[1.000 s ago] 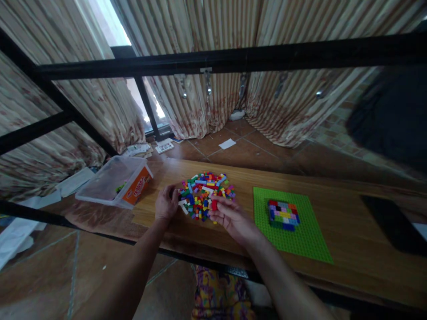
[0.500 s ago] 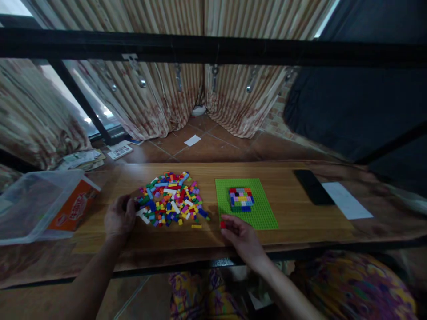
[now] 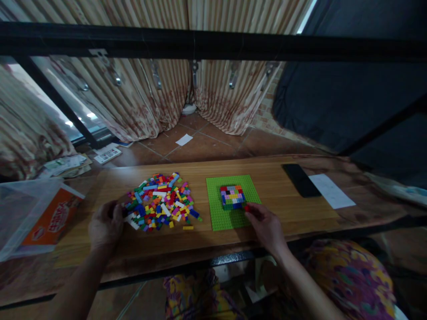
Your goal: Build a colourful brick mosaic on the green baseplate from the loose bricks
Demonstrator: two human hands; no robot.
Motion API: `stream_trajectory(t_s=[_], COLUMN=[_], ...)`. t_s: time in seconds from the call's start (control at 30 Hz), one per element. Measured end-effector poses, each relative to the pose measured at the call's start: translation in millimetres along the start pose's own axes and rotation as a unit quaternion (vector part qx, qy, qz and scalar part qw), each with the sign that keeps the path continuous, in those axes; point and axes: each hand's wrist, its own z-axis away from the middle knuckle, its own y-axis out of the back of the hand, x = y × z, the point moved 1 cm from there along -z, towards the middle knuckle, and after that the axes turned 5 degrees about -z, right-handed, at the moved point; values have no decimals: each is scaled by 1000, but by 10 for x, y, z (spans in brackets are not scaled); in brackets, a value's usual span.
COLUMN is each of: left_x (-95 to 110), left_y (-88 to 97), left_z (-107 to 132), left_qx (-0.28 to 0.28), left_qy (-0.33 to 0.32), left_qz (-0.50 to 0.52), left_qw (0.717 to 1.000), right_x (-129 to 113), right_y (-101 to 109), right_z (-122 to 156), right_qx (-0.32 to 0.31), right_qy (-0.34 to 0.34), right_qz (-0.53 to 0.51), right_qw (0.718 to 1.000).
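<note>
Between the thumb and fingertips of my right hand [image 3: 267, 227] is a small red toy brick [image 3: 247, 208], held over the right part of a green baseplate [image 3: 220, 220]. Close to the red brick, a multicoloured block of bricks [image 3: 232, 197] sits on the baseplate. My left hand [image 3: 106, 226] rests at the left edge of a loose heap of mixed bricks [image 3: 163, 200]. Its fingers are curled together, and what they hold, if anything, is hidden.
A clear plastic bin [image 3: 20, 209] with an orange label stands at the left. A black phone-like slab [image 3: 300, 180] and a white sheet [image 3: 332, 191] lie at the right of the wooden board [image 3: 200, 240]. A dark bar [image 3: 213, 44] crosses beyond the table.
My right hand has carried the red brick from the baseplate's front left corner to the right of the block. My left hand stays by the heap. The view has shifted right.
</note>
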Motion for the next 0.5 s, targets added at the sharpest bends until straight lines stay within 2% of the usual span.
stream_trajectory(t_s=[0.17,0.5], left_x=[14,52], left_y=[12,36], left_z=[15,10], left_qx=[1,-13], left_qy=[3,16], left_qz=[9,3], left_qw=[1000,1000], right_x=[-81,-200], right_y=[-37,-133], right_z=[-41,-145], right_qx=[-4,-76], right_qy=[77,173], right_qz=[78,173], right_qw=[994,967])
